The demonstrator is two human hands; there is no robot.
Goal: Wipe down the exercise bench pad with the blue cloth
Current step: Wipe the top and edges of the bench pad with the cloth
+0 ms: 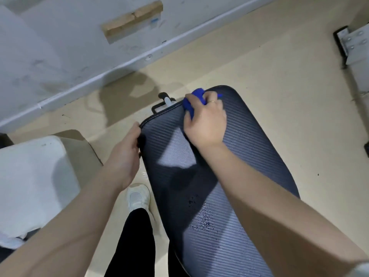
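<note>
The dark ribbed bench pad [249, 148] runs from the lower right up to the middle of the view. Wet droplets speckle its near part. My right hand [205, 120] grips the bunched blue cloth [196, 97] against the pad's far end, near the left corner. Most of the cloth is hidden under my fingers. My left hand [125, 154] holds the pad's left edge, fingers curled round the rim.
A white wall with a baseboard [111, 70] runs across the back. A black frame handle [159, 105] sticks out beyond the pad's far end. A white padded object [34, 176] sits at the left. A metal frame [353, 47] stands at the upper right. My white shoe [138, 196] is beside the bench.
</note>
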